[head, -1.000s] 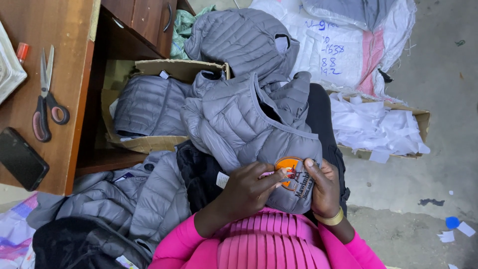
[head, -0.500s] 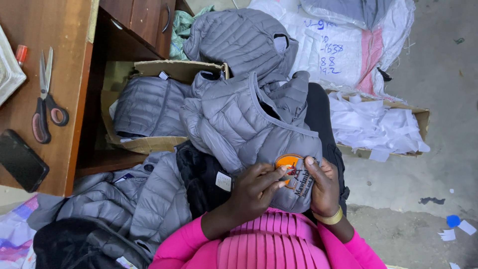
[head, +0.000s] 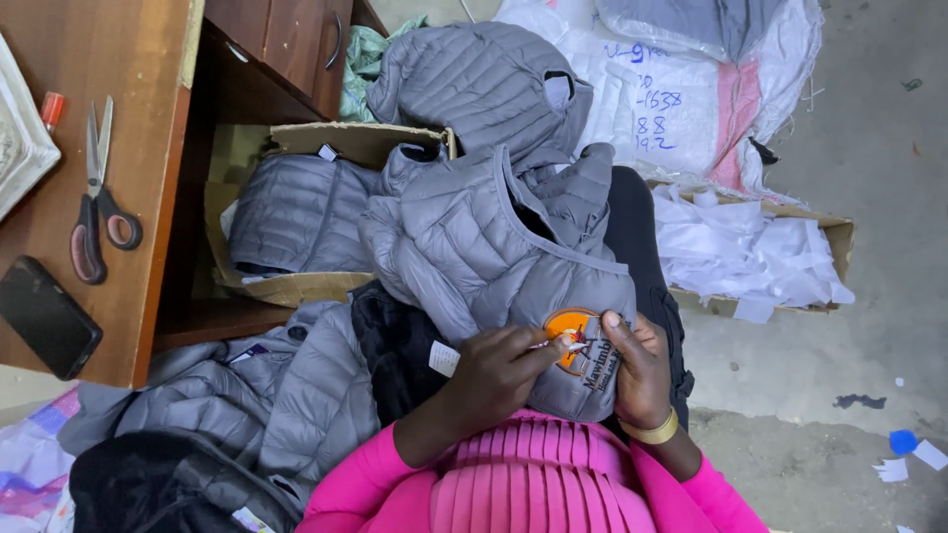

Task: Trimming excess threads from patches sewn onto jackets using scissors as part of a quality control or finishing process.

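A grey quilted puffer jacket (head: 474, 237) lies across my lap with an orange round patch (head: 571, 326) and dark lettering on its lower front. My left hand (head: 499, 370) pinches a thin pale tool (head: 558, 346) whose tip touches the patch. A small white tag (head: 443, 358) sticks out beside that hand. My right hand (head: 637, 365), with a gold bangle on the wrist, presses and grips the jacket fabric just right of the patch. Pink sleeves and a pink pleated garment fill the bottom edge.
More grey jackets lie in a cardboard box (head: 296, 286), behind it, and on the floor at left. A wooden desk (head: 118, 118) holds scissors (head: 97, 197) and a black phone (head: 44, 316). White sacks (head: 691, 109) and a box of white paper scraps (head: 750, 257) stand at right.
My left hand has shifted slightly toward the patch with the tool. The right hand and jacket stay put.
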